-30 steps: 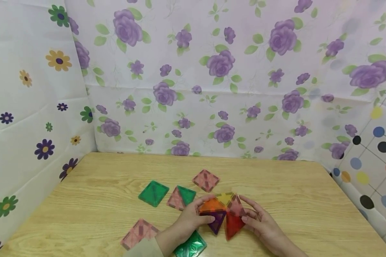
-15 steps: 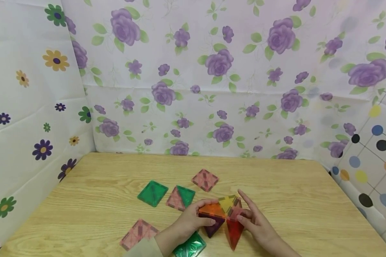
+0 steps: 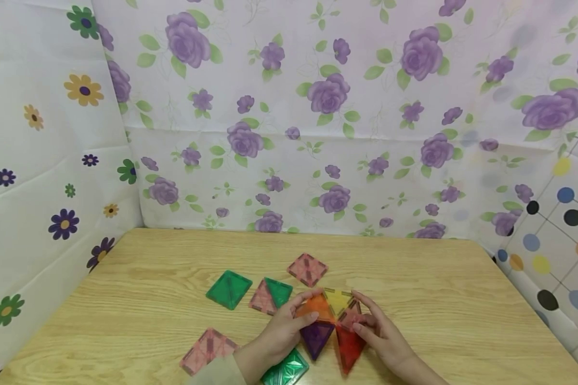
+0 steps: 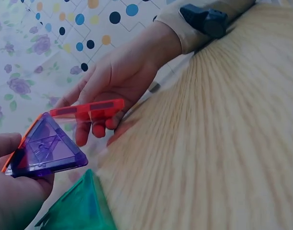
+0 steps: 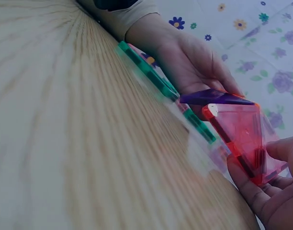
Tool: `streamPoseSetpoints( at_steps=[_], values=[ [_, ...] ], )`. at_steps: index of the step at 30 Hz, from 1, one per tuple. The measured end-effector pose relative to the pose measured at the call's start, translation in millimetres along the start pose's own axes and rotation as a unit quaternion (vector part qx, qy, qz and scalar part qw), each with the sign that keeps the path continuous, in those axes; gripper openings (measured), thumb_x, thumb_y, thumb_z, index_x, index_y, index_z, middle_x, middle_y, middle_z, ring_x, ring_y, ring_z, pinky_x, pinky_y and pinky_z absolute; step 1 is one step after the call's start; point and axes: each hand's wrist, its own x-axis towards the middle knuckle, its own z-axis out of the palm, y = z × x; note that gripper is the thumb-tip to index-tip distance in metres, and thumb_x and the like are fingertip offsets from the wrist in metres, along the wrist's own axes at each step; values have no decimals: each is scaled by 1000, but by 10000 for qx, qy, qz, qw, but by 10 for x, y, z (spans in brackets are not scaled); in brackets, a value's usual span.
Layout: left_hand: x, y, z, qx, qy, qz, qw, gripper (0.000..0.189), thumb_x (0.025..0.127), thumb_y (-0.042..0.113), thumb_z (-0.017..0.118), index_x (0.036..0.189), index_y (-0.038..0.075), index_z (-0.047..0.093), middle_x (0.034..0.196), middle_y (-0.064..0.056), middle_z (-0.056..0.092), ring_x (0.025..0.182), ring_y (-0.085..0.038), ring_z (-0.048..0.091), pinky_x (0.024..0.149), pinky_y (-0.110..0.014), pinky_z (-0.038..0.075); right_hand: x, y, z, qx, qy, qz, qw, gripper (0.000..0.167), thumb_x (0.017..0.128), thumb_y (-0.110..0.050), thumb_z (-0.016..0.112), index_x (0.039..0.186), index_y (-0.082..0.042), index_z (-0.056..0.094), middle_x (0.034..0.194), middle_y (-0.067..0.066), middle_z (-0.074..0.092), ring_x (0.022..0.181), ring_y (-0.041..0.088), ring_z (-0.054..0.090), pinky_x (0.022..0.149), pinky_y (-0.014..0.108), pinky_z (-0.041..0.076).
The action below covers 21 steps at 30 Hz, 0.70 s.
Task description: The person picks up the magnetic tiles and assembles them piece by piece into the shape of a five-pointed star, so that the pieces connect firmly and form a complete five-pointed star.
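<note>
Translucent triangular magnetic tiles form a joined fan between my hands in the head view. My left hand (image 3: pixel 280 332) pinches the orange tile (image 3: pixel 320 308) at the fan's left, thumb on top. The purple tile (image 3: pixel 316 339) hangs from the orange one's near edge, tilted. At the far side is the yellow tile (image 3: pixel 338 300). My right hand (image 3: pixel 384 336) grips the pink tile (image 3: pixel 349 314) with thumb and fingers. Below it the red tile (image 3: pixel 349 345) slopes toward me, apart from the purple one. In the right wrist view the red tile (image 5: pixel 237 134) is held off the table.
On the wooden table (image 3: pixel 438 278) lie a green diamond (image 3: pixel 229 290), a pink-and-green pair (image 3: pixel 265 297) and a pink diamond (image 3: pixel 307 269). Nearer me are more pink tiles (image 3: pixel 209 350) and green tiles (image 3: pixel 286 369), partly behind my left forearm. Patterned cloth (image 3: pixel 289 176) encloses the table.
The fan tilted and then opened out flatter again. The red and purple tiles swung down toward me. My right fingers shifted onto the pink tile, and my left thumb moved up to the orange one.
</note>
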Motion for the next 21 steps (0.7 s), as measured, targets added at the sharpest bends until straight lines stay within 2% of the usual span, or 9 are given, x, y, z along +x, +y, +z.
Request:
streamPoseSetpoints(
  at_steps=[2,6,9,12,15,21],
  values=[
    [1,0,15,-181,97,-25,9998,57,97,11,56,149,9,32,143,-11,47,108,-10,61,87,-21,52,6,-7,11,60,-18,85,9999,64,101,-12,48,153,-1,12,111,-4,65,102,-1,61,84,17,51],
    [4,6,50,-285,265,-75,9992,61,96,11,56,150,5,29,146,-16,41,112,-11,57,89,-19,49,16,-23,44,224,-71,269,9994,65,101,-13,47,153,-2,10,121,26,60,106,-2,61,86,16,50],
    [1,11,70,-216,333,-85,9992,61,92,7,58,147,0,33,150,-17,36,117,-11,53,91,-17,46,24,-23,62,280,-91,347,9990,65,101,-13,47,153,-2,10,127,35,53,107,-2,61,85,16,50],
    [7,13,83,-239,370,-111,9990,57,92,8,58,144,-1,37,145,-15,43,115,-11,55,92,-18,48,28,-18,78,252,-55,363,9990,64,101,-13,48,152,-3,12,119,19,63,102,-1,62,80,17,50],
    [11,2,83,-344,417,-77,9985,49,97,14,55,141,1,41,139,-12,50,114,-11,57,93,-21,49,32,-29,111,62,66,299,9995,63,100,-11,50,151,-2,15,110,9,66,96,0,63,75,18,50],
    [8,-21,78,-489,615,58,9969,42,100,20,51,139,8,41,124,-3,58,107,-8,60,89,-22,51,44,-112,197,-691,431,583,9950,65,97,-18,56,151,-7,22,108,16,63,88,-1,58,73,19,48]
  ],
)
